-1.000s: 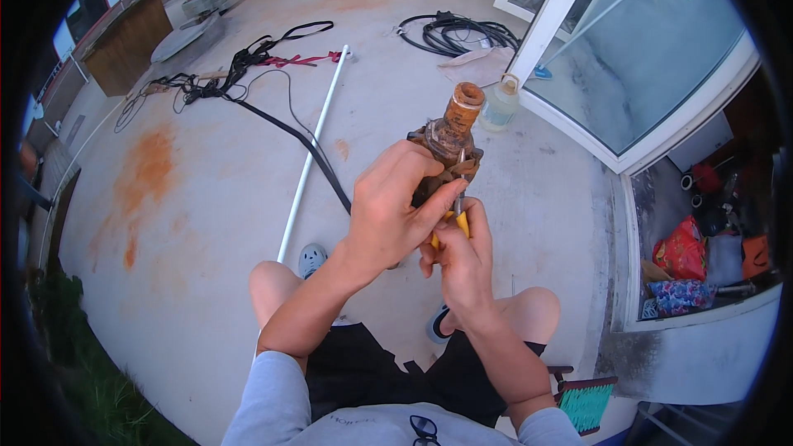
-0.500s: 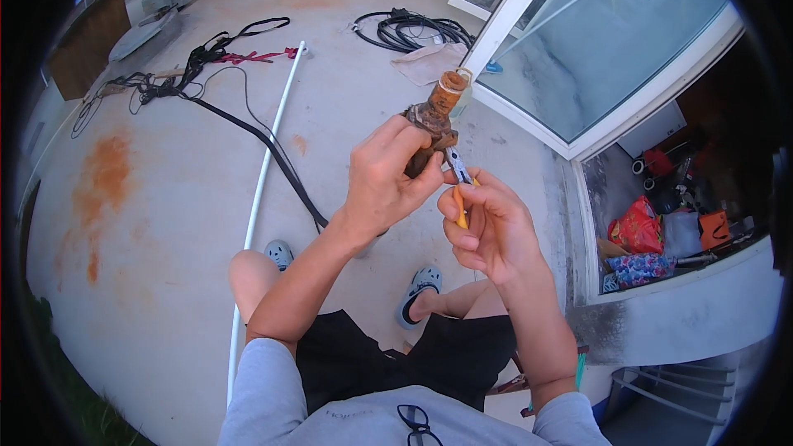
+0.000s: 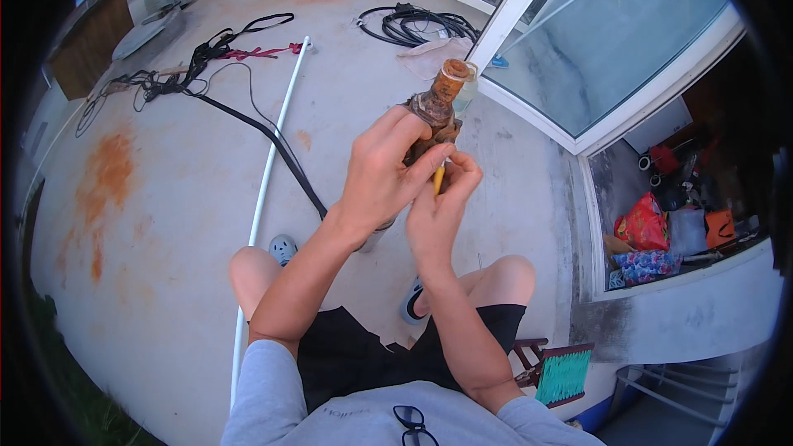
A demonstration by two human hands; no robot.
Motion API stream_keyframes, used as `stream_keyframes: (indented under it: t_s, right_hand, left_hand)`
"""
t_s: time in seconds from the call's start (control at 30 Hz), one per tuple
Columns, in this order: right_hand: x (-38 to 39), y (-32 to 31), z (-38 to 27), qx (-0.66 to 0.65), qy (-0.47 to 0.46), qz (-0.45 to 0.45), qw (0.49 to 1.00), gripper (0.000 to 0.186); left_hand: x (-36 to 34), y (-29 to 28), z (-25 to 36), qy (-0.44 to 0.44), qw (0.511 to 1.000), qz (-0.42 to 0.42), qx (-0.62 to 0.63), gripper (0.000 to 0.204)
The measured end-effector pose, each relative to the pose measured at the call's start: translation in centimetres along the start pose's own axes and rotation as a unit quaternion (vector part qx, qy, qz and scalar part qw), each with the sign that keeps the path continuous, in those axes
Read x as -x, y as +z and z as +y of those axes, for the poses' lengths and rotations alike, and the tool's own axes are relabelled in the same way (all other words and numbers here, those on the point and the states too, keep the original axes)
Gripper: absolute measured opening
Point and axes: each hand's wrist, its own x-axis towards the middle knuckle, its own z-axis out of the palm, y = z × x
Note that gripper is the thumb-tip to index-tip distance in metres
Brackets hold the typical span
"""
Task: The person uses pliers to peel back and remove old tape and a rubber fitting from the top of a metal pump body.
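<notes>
A rusty metal pipe fitting (image 3: 449, 84), brown with an orange threaded end pointing up and away, is gripped in my left hand (image 3: 382, 172). My left fingers wrap over its darker lower body and hide part of it. Close beside it, my right hand (image 3: 438, 206) is closed on a pair of pliers (image 3: 439, 180). Only a bit of yellow handle shows between the fingers; the jaws are hidden near the underside of the fitting. Both hands meet there, the left thumb almost touching the right fingers.
A long white pole (image 3: 271, 167) lies on the concrete to my left, with tangled black straps (image 3: 198, 66) across it. Coiled black hose (image 3: 413, 26) sits ahead by an open glass door (image 3: 611, 49). A folding stool (image 3: 565, 373) with green webbing stands at my right.
My right hand has swung left and turned, bringing the pliers in under the fitting; their jaws no longer show. My left hand keeps its hold nearly in place.
</notes>
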Motion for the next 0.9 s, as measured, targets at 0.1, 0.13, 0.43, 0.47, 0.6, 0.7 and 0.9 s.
stream_keyframes:
  t_s: [0.1,0.13,0.43,0.47,0.6,0.7,0.9]
  right_hand:
    - [0.5,0.8,-1.3,0.019,0.035,-0.021,0.999,0.036]
    - [0.3,0.9,-1.3,0.024,0.016,-0.021,0.999,0.034]
    - [-2.7,-2.7,-4.9,0.149,0.023,-0.118,0.981,0.028]
    - [-3.1,-3.2,-5.5,0.187,0.054,-0.14,0.971,0.026]
    - [-5.0,-4.8,-6.2,0.317,0.072,-0.227,0.918,0.02]
    - [-6.0,-5.4,-7.7,0.381,0.056,-0.259,0.886,0.02]
    - [-7.9,-8.0,-7.9,0.354,0.084,-0.356,0.861,0.022]
  left_hand:
    - [-0.2,-0.3,0.2,-0.039,0.999,-0.022,-0.001,0.027]
    - [-0.5,-0.2,0.5,-0.039,0.999,-0.023,0.004,0.027]
    - [-0.7,0.7,0.5,-0.045,0.999,-0.001,-0.004,0.032]
    - [-0.6,0.8,0.5,-0.036,0.999,0.002,-0.005,0.028]
    - [-0.1,1.4,-0.1,-0.002,0.999,0.038,0.006,0.025]
    - [0.1,1.8,-0.4,0.028,0.998,0.06,-0.005,0.024]
    - [0.7,2.7,0.0,0.071,0.992,0.103,-0.031,0.026]
